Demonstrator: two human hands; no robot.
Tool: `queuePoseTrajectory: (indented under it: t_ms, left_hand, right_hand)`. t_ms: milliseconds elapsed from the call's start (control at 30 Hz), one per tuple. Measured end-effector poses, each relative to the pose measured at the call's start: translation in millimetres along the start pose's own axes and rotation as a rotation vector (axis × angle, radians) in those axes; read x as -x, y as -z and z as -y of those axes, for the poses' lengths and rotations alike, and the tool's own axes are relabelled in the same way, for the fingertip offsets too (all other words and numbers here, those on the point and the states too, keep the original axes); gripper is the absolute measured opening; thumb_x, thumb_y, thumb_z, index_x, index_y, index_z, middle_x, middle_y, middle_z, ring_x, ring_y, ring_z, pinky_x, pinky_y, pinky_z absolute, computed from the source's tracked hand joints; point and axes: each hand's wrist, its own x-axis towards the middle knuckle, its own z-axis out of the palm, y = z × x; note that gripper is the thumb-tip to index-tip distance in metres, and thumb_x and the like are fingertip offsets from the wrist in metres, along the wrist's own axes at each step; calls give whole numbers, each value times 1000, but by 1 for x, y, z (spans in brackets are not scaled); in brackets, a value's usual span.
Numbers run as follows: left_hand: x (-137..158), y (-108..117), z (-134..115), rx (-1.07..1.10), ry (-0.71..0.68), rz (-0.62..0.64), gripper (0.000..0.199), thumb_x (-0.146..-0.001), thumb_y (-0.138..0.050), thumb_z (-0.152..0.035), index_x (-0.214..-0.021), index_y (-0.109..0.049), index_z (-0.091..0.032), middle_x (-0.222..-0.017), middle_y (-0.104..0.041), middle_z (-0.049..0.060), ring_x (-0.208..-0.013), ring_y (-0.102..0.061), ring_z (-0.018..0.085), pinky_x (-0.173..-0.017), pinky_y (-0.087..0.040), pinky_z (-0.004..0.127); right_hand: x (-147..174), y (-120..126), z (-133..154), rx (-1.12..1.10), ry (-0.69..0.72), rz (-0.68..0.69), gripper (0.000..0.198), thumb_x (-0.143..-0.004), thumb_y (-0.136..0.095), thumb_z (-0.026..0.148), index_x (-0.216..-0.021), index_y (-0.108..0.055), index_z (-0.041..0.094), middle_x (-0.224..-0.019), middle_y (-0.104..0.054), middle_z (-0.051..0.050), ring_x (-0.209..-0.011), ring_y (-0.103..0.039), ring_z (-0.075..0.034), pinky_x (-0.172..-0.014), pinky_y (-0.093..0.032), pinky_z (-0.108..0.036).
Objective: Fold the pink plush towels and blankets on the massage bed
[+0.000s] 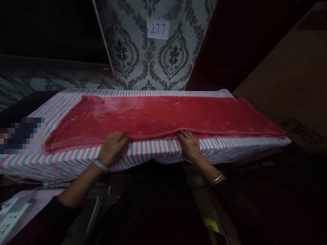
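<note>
A folded red plush blanket [158,114] lies in a long strip across a table covered with a striped cloth [148,151]. At its near edge, left of the middle, my left hand [114,146] has its fingers curled on the blanket's border. My right hand [188,143] pinches the same edge a little right of the middle, where the border lifts slightly. The left fingertips are partly hidden against the fabric. A bracelet shows on each of my wrists.
Behind the table is a patterned wall with a paper label [157,29] reading 277. A dark screen [51,30] stands at the back left, a large cardboard box [293,85] at the right. A white power strip [12,217] sits low at the left.
</note>
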Motion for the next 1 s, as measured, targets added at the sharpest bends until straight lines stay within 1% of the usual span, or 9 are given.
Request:
queuePoseTrajectory:
  t_ms: [67,133,267,467,667,767,833,900,1000]
  left_hand:
    - [-20,-20,-28,-80,-124,81,24,-97,-46,-24,-97,-69,-17,-90,-63,11,-85,-54,24,-74,-42,37]
    - [-35,-30,-40,-147,-153,127,20,-96,-49,-21,-97,-69,-17,-91,-62,11,-88,-54,26,-74,-42,37]
    - [-40,-29,-32,-155,-236,149,20,-94,-50,-13,-96,-69,-18,-93,-63,11,-88,-55,25,-75,-43,38]
    - [-26,-32,-19,-137,-299,-15,24,-95,-46,-8,-101,-68,-15,-108,-66,13,-94,-57,25,-81,-45,40]
    - [-28,-25,-21,-33,-241,200,24,-98,-44,-14,-97,-68,-17,-98,-66,9,-88,-59,23,-79,-48,37]
    - [-41,-13,-21,100,-198,186,30,-101,-39,-24,-102,-68,-20,-105,-68,8,-94,-63,22,-85,-51,36]
    - [-53,-10,-19,146,-176,139,37,-102,-34,-29,-123,-64,-23,-129,-64,9,-117,-60,24,-101,-47,40]
    - [-63,-16,-15,106,-127,146,45,-102,-35,-34,-143,-52,-27,-151,-48,8,-140,-43,27,-116,-35,49]
    - [-66,-36,-4,-19,30,277,58,-96,-45,-42,-153,-40,-31,-162,-32,8,-150,-24,35,-118,-25,62]
  right_hand:
    - [-1,-2,2,6,7,-2,30,-99,-45,14,-110,-72,20,-117,-69,-10,-107,-55,-25,-85,-45,-34]
    - [-2,-3,2,10,5,-14,30,-98,-45,13,-104,-73,19,-108,-71,-9,-102,-56,-25,-83,-44,-33]
    - [-2,0,0,-1,-7,-74,29,-98,-44,12,-99,-73,19,-96,-70,-9,-95,-55,-24,-79,-43,-32]
    - [9,2,-2,-62,80,-222,28,-100,-45,13,-99,-72,19,-94,-70,-7,-91,-56,-22,-79,-43,-31]
    - [17,-4,-2,-155,143,-268,21,-100,-51,19,-92,-71,18,-87,-68,-7,-85,-57,-21,-75,-43,-30]
    - [5,9,-3,-184,106,-263,28,-101,-48,27,-87,-71,18,-79,-66,-6,-78,-57,-20,-74,-44,-31]
    - [-8,18,-3,-184,50,-253,30,-102,-45,30,-100,-72,18,-90,-69,-9,-86,-60,-22,-81,-47,-33]
    - [-20,20,0,-164,-1,-197,36,-101,-47,34,-128,-65,19,-122,-67,-13,-114,-58,-27,-97,-45,-41]
    - [-27,12,5,-127,-23,33,54,-97,-53,42,-150,-46,30,-156,-43,-9,-144,-35,-34,-112,-34,-57]
